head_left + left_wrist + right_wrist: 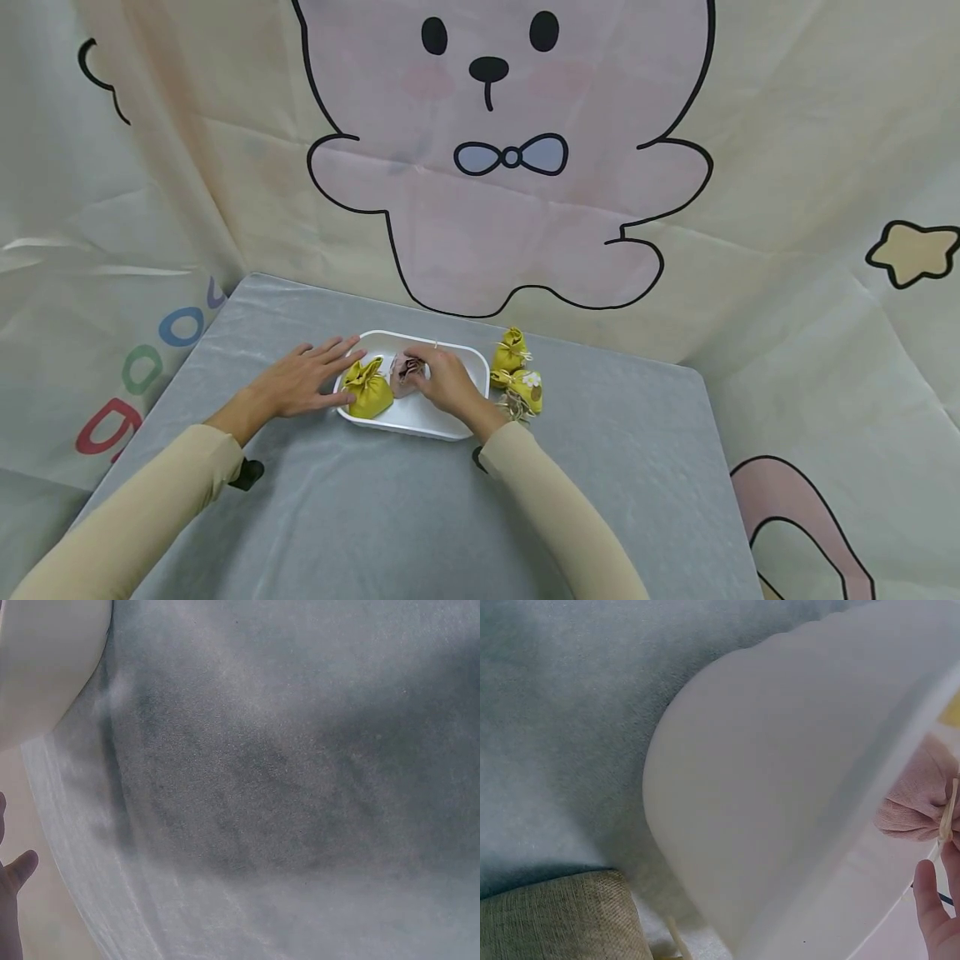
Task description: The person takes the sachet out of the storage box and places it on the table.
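Note:
A white tray [431,427] stands on the grey-covered table with two drawstring pouches in it. The yellow pouch [369,392] is at its left end, and my left hand [303,379] lies over the left rim there, fingers extended, thumb against the yellow cloth. In the tray's middle sits a pink pouch [401,379]; my right hand [453,385] reaches over the right side and pinches its gathered top. The right wrist view shows fingertips at the tied neck of the pink pouch [915,799]. Only a thumb and part of a finger show in the left wrist view.
Right of the tray, close to its rim, are more pouches: a plain yellow one [512,350], a yellow one with a white flower [531,390] and a brownish woven one [562,919]. A printed cloth backdrop [510,233] rises behind the table [360,517].

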A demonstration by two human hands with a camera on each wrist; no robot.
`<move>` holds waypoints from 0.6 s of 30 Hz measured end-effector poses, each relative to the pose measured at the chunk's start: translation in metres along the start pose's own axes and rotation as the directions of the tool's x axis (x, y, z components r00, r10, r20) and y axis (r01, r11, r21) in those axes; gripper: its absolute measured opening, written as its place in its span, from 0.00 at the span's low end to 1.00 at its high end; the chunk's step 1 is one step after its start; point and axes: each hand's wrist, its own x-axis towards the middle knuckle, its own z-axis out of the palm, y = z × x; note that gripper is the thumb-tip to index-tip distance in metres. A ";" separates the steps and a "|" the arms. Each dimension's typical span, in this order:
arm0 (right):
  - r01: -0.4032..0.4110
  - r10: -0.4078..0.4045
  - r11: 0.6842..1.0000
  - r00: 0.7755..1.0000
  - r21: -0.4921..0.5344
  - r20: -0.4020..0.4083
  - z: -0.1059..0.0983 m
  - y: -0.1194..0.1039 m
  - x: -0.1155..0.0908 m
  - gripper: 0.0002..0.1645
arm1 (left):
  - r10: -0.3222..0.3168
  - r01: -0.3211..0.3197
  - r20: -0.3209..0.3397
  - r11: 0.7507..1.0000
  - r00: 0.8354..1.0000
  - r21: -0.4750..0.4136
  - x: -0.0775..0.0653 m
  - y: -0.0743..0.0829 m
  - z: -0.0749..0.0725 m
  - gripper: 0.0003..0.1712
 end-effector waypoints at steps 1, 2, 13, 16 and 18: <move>0.001 -0.001 1.000 1.000 0.003 -0.003 0.000 0.000 0.000 0.21 | -0.001 0.001 -0.001 1.000 1.000 0.001 0.000 0.000 0.000 0.50; 0.006 -0.006 1.000 1.000 0.003 -0.006 0.000 0.001 0.000 0.20 | 0.000 0.000 -0.002 1.000 1.000 0.002 0.000 0.000 0.000 0.50; 0.066 -0.068 0.997 0.996 -0.027 -0.062 -0.001 0.006 -0.001 0.13 | 0.001 -0.001 -0.011 1.000 1.000 -0.011 -0.001 0.003 -0.002 0.49; 0.055 -0.057 0.998 0.997 -0.024 -0.058 -0.002 0.006 -0.002 0.13 | -0.001 0.001 -0.007 1.000 1.000 -0.009 -0.001 0.003 -0.002 0.49; 0.050 -0.050 0.999 0.997 -0.013 -0.057 -0.003 0.005 -0.003 0.13 | -0.001 0.001 -0.005 1.000 1.000 -0.006 -0.001 0.003 -0.002 0.49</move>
